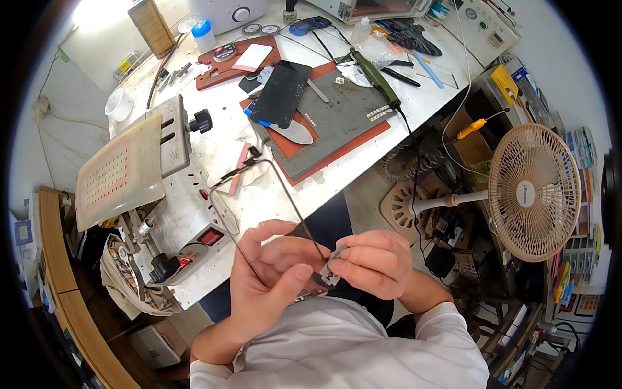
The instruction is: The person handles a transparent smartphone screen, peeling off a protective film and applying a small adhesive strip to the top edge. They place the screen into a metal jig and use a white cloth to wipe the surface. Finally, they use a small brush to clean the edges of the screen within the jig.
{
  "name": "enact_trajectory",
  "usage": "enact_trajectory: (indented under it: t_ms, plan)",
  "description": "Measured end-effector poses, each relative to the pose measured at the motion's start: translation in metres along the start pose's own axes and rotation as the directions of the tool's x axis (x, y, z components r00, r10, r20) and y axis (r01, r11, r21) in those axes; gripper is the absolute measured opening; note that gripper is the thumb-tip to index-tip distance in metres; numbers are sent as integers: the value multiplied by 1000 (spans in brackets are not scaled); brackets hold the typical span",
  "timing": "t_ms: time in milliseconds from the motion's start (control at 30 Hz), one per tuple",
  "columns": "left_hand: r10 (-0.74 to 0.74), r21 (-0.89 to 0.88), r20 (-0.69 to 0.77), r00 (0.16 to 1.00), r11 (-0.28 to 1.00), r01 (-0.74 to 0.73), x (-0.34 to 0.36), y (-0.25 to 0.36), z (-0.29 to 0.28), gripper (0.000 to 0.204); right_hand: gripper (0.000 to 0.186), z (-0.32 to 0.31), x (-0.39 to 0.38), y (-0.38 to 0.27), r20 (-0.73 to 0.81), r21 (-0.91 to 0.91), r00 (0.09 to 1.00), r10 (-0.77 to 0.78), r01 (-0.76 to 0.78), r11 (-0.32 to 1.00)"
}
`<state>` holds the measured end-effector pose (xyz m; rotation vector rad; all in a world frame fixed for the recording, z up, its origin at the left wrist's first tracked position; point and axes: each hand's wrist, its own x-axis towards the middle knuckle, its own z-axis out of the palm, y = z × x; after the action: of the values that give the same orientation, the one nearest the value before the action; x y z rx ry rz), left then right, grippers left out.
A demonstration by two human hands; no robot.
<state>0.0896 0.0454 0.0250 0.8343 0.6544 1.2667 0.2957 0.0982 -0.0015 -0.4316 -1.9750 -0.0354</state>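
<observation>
Close to my body, my left hand (269,266) grips a thin, clear phone screen panel (286,190) with a dark border by its sides. The panel is tilted, and a small black flex cable (253,152) sticks up at its far end. With thumb and fingers pinched, my right hand (379,259) holds a small grey, crumpled-looking piece (333,264) against the near right corner of the panel. Whether that piece is cloth, foil or a blade, I cannot make out. The fingers partly hide the panel's near edge.
A heating-plate machine (188,214) with knobs stands at the left. On the white table (330,217) lie a grey mat (291,159), a dark phone screen (283,91), a metal spatula (293,131) and a green corded tool (376,78). A beige fan (532,194) stands right.
</observation>
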Motion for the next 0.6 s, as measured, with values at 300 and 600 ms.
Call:
enact_trajectory:
  t_ms: [300,600]
  plan:
    - [-65,-56,-46,997,996,62,1,-1,-1,51,32,-2,2,-2,-59,125,900,432,-422,898]
    - [-84,-24,-123,989,996,82,4,4,4,48,24,30,62,102,64,103,571,819,-820,563]
